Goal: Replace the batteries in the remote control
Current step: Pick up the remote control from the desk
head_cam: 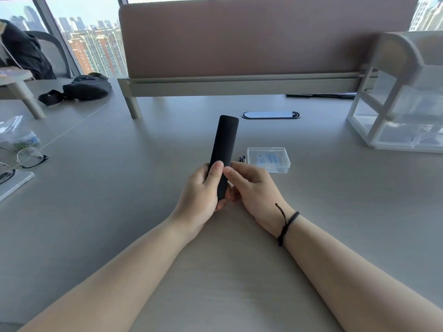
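Fingers of my left hand point(202, 188) and right hand point(249, 185) both grip black remote point(224, 149), plain back up, over desk point(96, 212) centre; clear plastic box point(268, 159) just right.

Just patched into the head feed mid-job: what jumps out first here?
The black remote control stands out at the centre, held plain side up above the grey desk by the left hand, with the right hand pinching its near end. Just right of it lies a small clear plastic box, with a few small dark items beside it, too small to identify.
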Action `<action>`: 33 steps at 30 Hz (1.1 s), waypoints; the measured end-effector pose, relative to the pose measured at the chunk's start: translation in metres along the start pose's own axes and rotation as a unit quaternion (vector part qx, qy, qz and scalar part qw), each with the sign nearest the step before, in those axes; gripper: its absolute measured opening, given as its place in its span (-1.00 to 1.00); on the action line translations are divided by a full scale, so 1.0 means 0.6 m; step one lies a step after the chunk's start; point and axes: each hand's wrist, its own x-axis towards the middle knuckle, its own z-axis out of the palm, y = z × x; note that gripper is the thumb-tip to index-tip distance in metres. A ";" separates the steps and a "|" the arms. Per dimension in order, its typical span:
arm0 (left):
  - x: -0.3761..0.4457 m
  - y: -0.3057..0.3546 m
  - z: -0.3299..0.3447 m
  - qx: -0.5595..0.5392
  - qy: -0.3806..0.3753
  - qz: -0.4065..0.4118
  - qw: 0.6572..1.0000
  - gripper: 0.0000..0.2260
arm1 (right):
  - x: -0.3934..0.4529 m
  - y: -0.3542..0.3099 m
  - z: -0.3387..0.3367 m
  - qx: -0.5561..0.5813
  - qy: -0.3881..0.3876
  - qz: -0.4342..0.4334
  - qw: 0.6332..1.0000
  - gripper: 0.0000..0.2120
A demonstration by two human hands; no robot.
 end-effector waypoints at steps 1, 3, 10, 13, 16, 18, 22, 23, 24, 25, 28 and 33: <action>0.001 -0.001 -0.001 0.002 0.002 0.001 1.000 -0.67 | 0.001 0.001 0.000 0.000 -0.003 0.000 1.000 -0.73; 0.002 -0.002 -0.002 0.000 0.002 0.007 1.000 -0.68 | 0.005 0.001 0.001 -0.003 -0.009 -0.001 1.000 -0.73; 0.003 -0.001 -0.005 -0.029 0.000 -0.004 1.000 -0.66 | 0.006 -0.004 0.007 0.020 -0.019 0.012 1.000 -0.79; 0.001 0.000 -0.006 -0.044 0.005 0.000 0.999 -0.69 | 0.007 -0.004 0.009 0.009 -0.017 0.007 1.000 -0.81; -0.001 0.006 -0.013 -0.061 0.005 0.007 0.998 -0.78 | 0.010 0.001 0.010 -0.026 0.004 0.017 0.999 -0.79; -0.002 0.009 -0.017 -0.061 -0.003 0.008 0.998 -0.82 | 0.011 0.007 0.008 -0.048 0.010 0.028 0.998 -0.72; 0.001 0.014 -0.021 -0.056 -0.022 0.008 0.998 -0.82 | 0.012 0.005 0.001 -0.009 0.020 0.046 0.999 -0.76; 0.001 0.016 -0.022 -0.053 -0.020 0.006 0.998 -0.81 | 0.011 0.003 0.001 0.004 0.021 0.051 0.998 -0.77; 0.001 0.016 -0.024 -0.044 -0.015 0.004 0.999 -0.81 | 0.011 0.001 0.001 0.011 0.022 0.056 0.998 -0.78; 0.001 0.015 -0.026 -0.031 -0.012 0.003 0.999 -0.81 | 0.011 0.001 0.002 0.014 0.023 0.060 0.998 -0.79; 0.001 0.016 -0.027 -0.002 -0.009 0.004 1.000 -0.84 | 0.011 -0.001 0.003 0.008 0.031 0.061 0.998 -0.76; 0.006 0.015 -0.027 -0.009 0.010 -0.010 1.000 -0.85 | 0.012 0.005 0.001 -0.010 0.044 0.063 0.997 -0.75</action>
